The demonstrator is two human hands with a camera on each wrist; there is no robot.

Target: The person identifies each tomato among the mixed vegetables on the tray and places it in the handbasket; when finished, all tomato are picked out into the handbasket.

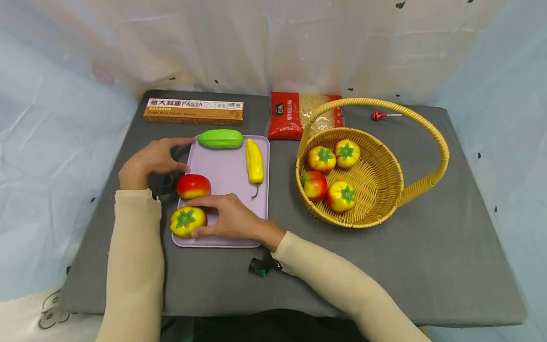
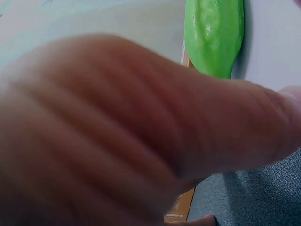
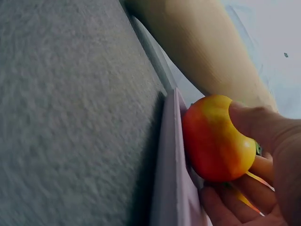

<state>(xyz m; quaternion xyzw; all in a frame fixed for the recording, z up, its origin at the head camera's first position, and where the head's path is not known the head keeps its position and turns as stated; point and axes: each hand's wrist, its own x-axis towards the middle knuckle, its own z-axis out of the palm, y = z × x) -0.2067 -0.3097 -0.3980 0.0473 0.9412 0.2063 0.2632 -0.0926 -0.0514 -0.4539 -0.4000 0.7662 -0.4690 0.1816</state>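
Observation:
A lilac tray (image 1: 222,166) lies on the grey table. My right hand (image 1: 235,218) grips a yellow-and-red persimmon (image 1: 185,223) at the tray's near left corner, its thumb and fingers around the fruit. In the right wrist view, this persimmon (image 3: 214,141) is beside the tray's raised rim (image 3: 169,179). A second, redder persimmon (image 1: 194,186) sits just beyond it. At the tray's left edge my left hand (image 1: 154,159) has its thumb and fingers extended, fingertips by the rim. Beside those fingertips lies a green cucumber-like vegetable (image 1: 220,138); a yellow pepper (image 1: 254,164) lies along the right side.
A wicker basket (image 1: 367,213) with a tall handle holds several persimmons to the right of the tray. Behind stand a pasta box (image 1: 194,111), a red pasta bag (image 1: 284,116) and a red lollipop (image 1: 378,115). Plastic sheeting hangs around the table.

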